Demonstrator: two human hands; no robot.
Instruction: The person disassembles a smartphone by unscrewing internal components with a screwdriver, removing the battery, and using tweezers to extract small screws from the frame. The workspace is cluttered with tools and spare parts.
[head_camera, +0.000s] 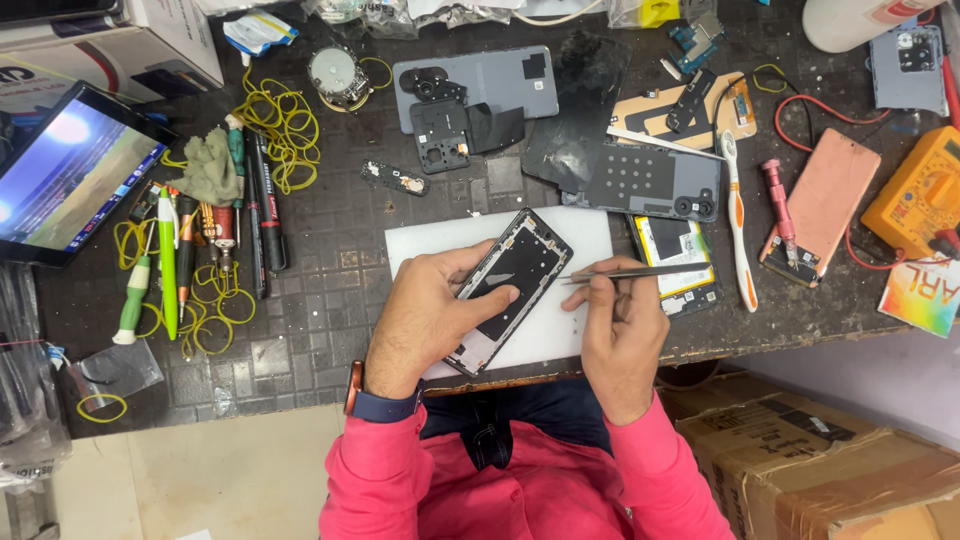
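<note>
Black opened phone (515, 285) partly hidden under gripping left hand (430, 315), right hand (620, 325) pinching tweezers (625, 272), tips blurred

The single head-worn camera looks almost straight down from above the person's chest onto the dark workbench (320, 330), close enough that the near edge and far clutter fill the frame.

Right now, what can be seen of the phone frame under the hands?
The phone frame is a dark, opened shell, mostly black inside with small parts along its edges. It lies tilted on a white pad. The left hand rests on it, thumb pressed inside. Tweezers in the right hand point at its right edge.
</note>
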